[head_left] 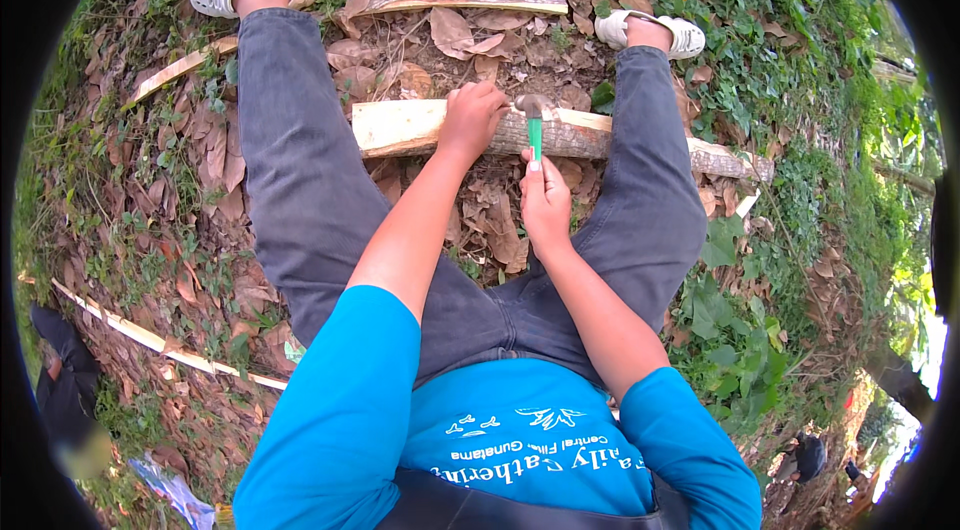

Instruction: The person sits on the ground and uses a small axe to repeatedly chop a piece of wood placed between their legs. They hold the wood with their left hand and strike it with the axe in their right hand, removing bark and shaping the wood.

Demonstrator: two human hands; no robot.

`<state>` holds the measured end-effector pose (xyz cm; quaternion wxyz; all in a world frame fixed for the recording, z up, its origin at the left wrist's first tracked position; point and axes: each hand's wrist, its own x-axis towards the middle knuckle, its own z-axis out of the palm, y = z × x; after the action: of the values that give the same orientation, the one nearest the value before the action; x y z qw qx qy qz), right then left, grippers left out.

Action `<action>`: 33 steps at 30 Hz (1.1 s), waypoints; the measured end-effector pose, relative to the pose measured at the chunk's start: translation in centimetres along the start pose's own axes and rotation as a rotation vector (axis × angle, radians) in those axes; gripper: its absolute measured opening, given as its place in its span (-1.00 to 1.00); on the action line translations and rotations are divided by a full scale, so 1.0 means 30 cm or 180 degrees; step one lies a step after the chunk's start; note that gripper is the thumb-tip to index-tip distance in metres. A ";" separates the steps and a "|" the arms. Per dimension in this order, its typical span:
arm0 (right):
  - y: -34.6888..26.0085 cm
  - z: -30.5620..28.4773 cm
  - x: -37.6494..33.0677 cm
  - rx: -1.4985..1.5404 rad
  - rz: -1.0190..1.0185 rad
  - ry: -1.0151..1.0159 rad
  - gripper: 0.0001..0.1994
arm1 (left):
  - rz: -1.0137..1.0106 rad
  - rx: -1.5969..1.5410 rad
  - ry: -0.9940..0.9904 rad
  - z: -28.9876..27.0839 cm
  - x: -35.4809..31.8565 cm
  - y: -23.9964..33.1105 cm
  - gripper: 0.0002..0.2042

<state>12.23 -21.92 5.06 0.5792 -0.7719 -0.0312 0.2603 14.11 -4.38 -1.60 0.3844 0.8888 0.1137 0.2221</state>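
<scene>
Log (570, 138) across the ground (540, 60), its right part beneath the right leg (645, 130).
Left hand (470, 118) over the log's left half, hammer (535, 137) just right of it; beyond the far edge, a wood strip (460, 1).

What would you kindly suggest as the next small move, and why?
Probably a light, careful tap with the green-handled hammer: the right hand holds it, its head is over the split log, and the left hand is close beside that head.
</scene>
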 end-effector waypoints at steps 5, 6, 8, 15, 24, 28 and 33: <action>-0.239 0.008 -0.034 0.0517 -0.0744 -0.0015 -0.66 | -0.0136 0.0035 -0.0055 -0.007 -0.015 -0.006 -0.92; -0.223 0.012 -0.033 0.0455 -0.0746 -0.0016 -0.66 | -0.0134 0.0032 -0.0042 -0.007 -0.019 -0.010 -0.92; -0.143 0.014 -0.024 0.0343 -0.0774 0.0029 -0.67 | -0.0103 0.0024 -0.0053 -0.007 -0.011 -0.006 -0.92; -0.022 0.021 0.000 0.0268 0.0091 -0.0083 -0.65 | -0.0074 0.0141 -0.0107 -0.003 -0.024 -0.010 -0.90; 0.032 0.000 0.040 0.0010 0.0212 -0.0153 -0.68 | -0.0156 -0.0033 -0.0035 0.012 0.000 0.002 -0.88; -0.075 -0.025 0.039 0.0467 0.0201 0.0063 -0.68 | -0.0189 -0.0023 -0.0074 0.013 -0.001 0.007 -0.89; -0.277 -0.036 -0.028 0.1002 -0.0750 0.0178 -0.66 | -0.0228 0.0022 -0.0028 0.013 -0.017 -0.010 -0.90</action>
<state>14.09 -20.45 13.13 0.7198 -0.6698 -0.0642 0.1708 13.85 -4.60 -2.19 0.3896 0.8864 0.1445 0.2039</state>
